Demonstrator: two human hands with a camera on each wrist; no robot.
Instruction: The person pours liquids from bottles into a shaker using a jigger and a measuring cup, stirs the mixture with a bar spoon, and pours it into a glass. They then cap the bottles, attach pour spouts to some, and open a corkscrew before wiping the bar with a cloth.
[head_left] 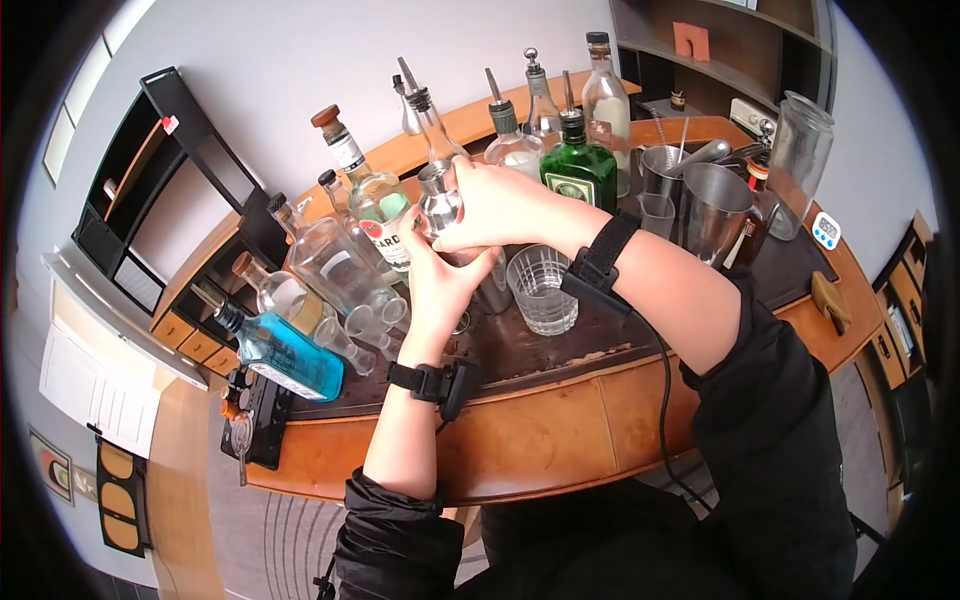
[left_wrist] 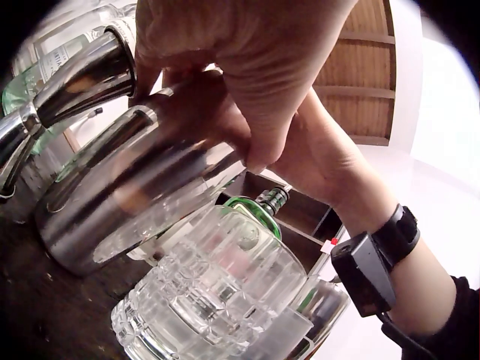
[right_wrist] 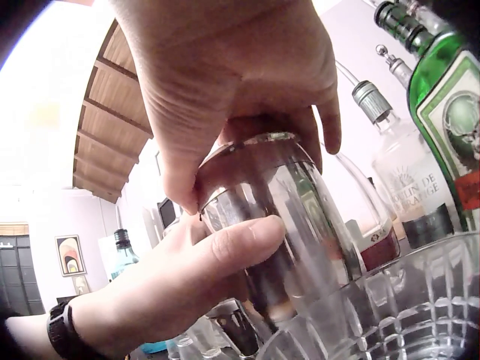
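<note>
A metal cocktail shaker (head_left: 438, 205) (left_wrist: 142, 187) (right_wrist: 281, 232) stands over the dark mat, held by both hands. My right hand (head_left: 510, 205) (right_wrist: 232, 75) grips its upper part from above, fingers curled around the cap. Lower down, my left hand (head_left: 443, 285) (right_wrist: 187, 277) holds the side, with its thumb pressed on the metal in the right wrist view. A cut-glass tumbler (head_left: 543, 290) (left_wrist: 217, 289) (right_wrist: 390, 307) is beside the shaker, to its right in the head view. On the other side lies or stands a metal jigger (left_wrist: 86, 79); which, I cannot tell.
Several bottles line the back and left, including a blue one (head_left: 290, 355) and a green one (head_left: 580, 170). Small glasses (head_left: 365, 325) stand left of my left hand. To the right are a mixing tin (head_left: 713, 205), a tall glass (head_left: 800, 150) and a white timer (head_left: 826, 231).
</note>
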